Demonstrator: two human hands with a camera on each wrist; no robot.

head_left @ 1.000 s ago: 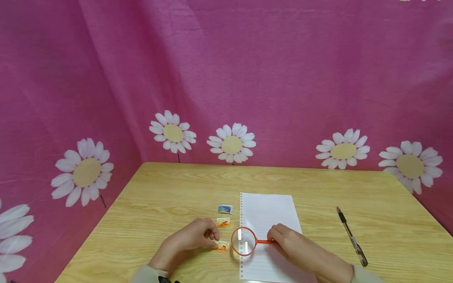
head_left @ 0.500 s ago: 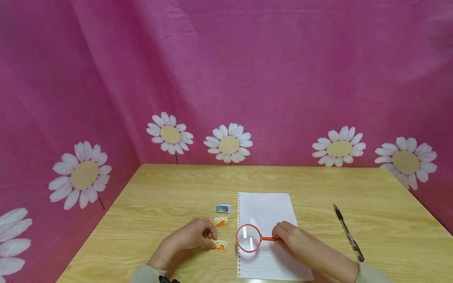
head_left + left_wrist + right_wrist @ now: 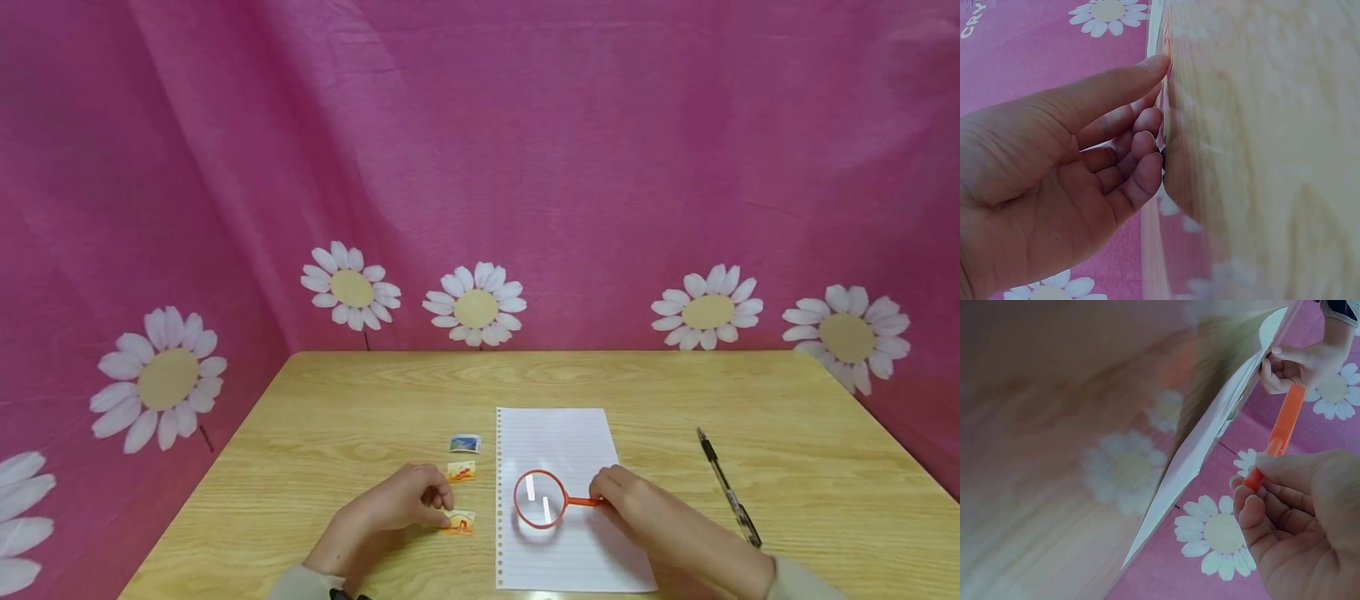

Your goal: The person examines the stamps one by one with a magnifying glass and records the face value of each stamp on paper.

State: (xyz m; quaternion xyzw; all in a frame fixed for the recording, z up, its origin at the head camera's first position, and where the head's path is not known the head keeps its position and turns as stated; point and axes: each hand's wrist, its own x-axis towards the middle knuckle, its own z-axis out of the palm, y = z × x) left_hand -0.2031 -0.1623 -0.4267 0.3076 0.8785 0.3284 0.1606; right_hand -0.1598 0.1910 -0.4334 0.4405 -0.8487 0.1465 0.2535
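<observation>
My right hand (image 3: 637,504) grips the handle of a red-orange magnifying glass (image 3: 567,500), whose round lens is over the left part of a lined white sheet (image 3: 555,562). In the right wrist view, the orange handle (image 3: 1287,419) runs between thumb and curled fingers. Left of the sheet, my left hand (image 3: 401,500) rests at a small yellow-orange stamp (image 3: 462,524), the thumb tip touching its left edge. The left wrist view shows that hand's (image 3: 1066,150) fingers loosely bent against the tabletop. Behind this stamp lie a second yellow-orange stamp (image 3: 462,472) and a blue-green one (image 3: 466,443).
A black-capped clear pen (image 3: 727,487) lies right of the sheet on the wood-grain table (image 3: 360,400). A pink cloth (image 3: 570,167) with white daisies hangs behind and to the left of the table.
The magnifying glass has moved rightward with my right hand, from the sheet's left edge to over the sheet. My left hand stays at the nearest stamp. The head view has shifted slightly.
</observation>
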